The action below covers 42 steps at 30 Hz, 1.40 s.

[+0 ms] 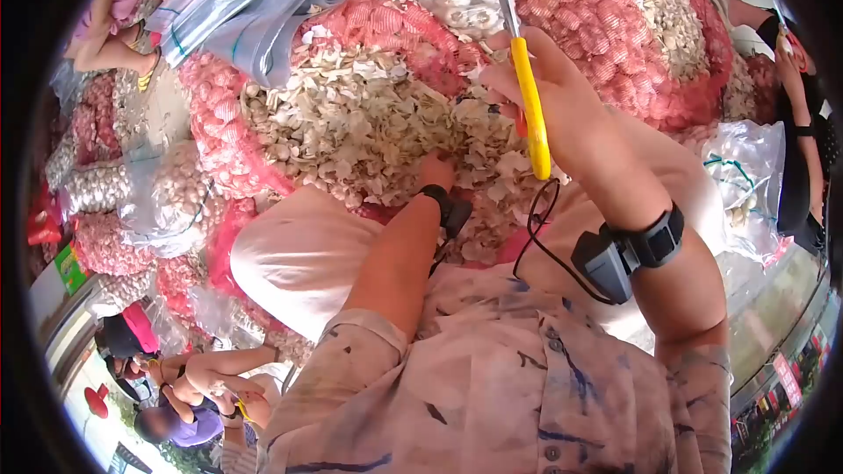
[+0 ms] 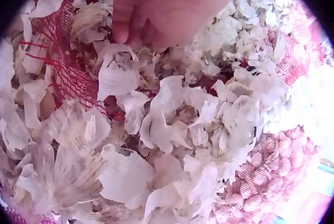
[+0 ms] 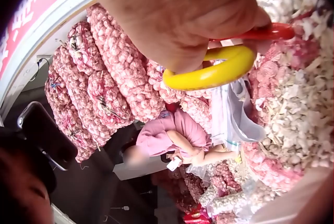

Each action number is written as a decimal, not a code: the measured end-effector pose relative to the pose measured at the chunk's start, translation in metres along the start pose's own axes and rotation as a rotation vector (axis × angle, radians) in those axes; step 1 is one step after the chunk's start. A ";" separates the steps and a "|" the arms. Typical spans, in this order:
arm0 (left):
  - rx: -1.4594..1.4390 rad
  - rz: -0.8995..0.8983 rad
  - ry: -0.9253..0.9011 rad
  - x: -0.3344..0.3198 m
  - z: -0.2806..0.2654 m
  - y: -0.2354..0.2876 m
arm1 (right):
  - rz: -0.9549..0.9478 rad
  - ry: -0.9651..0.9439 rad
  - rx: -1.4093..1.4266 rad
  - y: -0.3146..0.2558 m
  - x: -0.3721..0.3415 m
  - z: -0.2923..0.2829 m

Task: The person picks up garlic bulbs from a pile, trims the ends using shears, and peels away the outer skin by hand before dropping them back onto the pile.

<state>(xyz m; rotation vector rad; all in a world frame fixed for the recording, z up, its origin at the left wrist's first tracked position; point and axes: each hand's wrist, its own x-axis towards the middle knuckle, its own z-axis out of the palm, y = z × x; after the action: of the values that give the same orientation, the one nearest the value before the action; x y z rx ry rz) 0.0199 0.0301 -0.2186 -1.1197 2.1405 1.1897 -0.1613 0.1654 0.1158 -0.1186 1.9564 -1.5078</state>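
Note:
My right hand [image 1: 566, 96] grips scissors [image 1: 529, 96] with one yellow and one red handle, raised over the right edge of the garlic-skin pile. Their blades point away from me, and the yellow handle loop [image 3: 211, 78] shows below the hand in the right wrist view. Low in the pile of papery garlic skins [image 1: 351, 114], my left hand [image 1: 436, 173] reaches down between my knees. Its fingertips [image 2: 121, 32] dip among the loose skins [image 2: 169, 109], beside red netting [image 2: 68, 67]. I cannot tell whether the left fingers hold anything.
Pink mesh sacks of garlic [image 1: 606, 35] surround the pile. Folded clear plastic bags [image 1: 233, 0] lie at the far left, and a clear bag [image 1: 746, 175] stands at the right. Other people sit nearby, one in pink clothing [image 3: 169, 135]. Tall garlic sacks [image 3: 122, 62] lean together at one side.

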 end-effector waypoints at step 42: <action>-0.944 0.678 -0.106 -0.177 -0.152 0.145 | -0.386 -0.105 -0.248 0.052 -0.020 0.054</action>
<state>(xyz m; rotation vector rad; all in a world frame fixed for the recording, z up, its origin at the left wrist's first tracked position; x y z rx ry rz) 0.0028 0.0220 0.0549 -0.5615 1.9179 2.6638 -0.1005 0.1469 0.0713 -0.7027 2.1095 -1.4456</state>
